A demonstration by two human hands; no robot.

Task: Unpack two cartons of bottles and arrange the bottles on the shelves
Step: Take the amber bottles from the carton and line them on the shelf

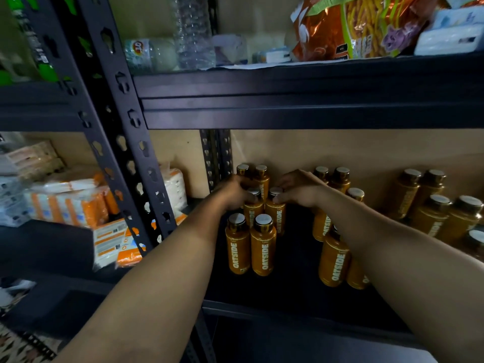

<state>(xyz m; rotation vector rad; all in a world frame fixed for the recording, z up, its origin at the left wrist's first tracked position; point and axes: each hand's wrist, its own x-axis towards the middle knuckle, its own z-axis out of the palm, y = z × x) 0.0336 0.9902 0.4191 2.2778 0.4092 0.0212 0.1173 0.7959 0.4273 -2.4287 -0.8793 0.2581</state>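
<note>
Several orange OATSIDE bottles with pale caps stand in pairs on the dark shelf (293,279). In the left group, my left hand (234,193) grips the neck of the middle-row left bottle (252,212). My right hand (298,191) grips the neck of the bottle beside it (277,216). Two more bottles (250,246) stand in front of those, and two (258,174) behind against the back wall. A second group (334,258) stands under my right forearm, a third group (440,208) at the far right.
A black slotted upright (136,163) rises left of the bottles, with orange-and-white packs (73,205) on the neighbouring rack. The shelf above (301,95) carries a snack bag (351,27), clear bottles and white packs. Bare shelf shows between the left and middle bottle groups.
</note>
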